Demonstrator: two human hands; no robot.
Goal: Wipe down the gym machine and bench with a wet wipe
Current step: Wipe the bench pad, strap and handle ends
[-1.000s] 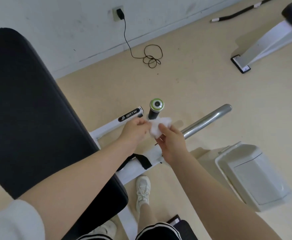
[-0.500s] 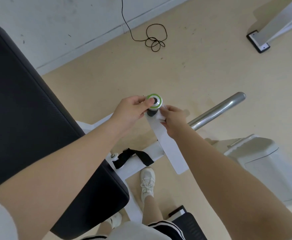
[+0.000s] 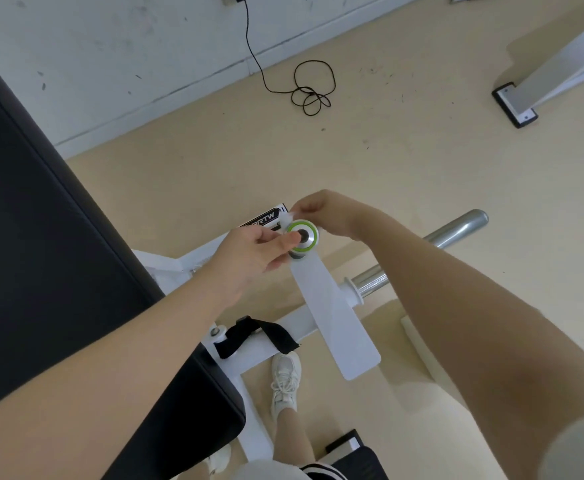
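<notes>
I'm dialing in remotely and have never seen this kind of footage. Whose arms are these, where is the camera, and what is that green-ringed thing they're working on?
There is no robot here: the camera sits on a person's head and looks down along their bare arms. The green-ringed thing is the end cap of a handle on a white gym machine frame, seen end-on. Beside it are a black padded bench and a chrome bar. The left hand and right hand both pinch a white wet wipe drawn around the handle's top. Below you see the person's white shoe on the beige floor, and a black cable lies coiled near the wall.
</notes>
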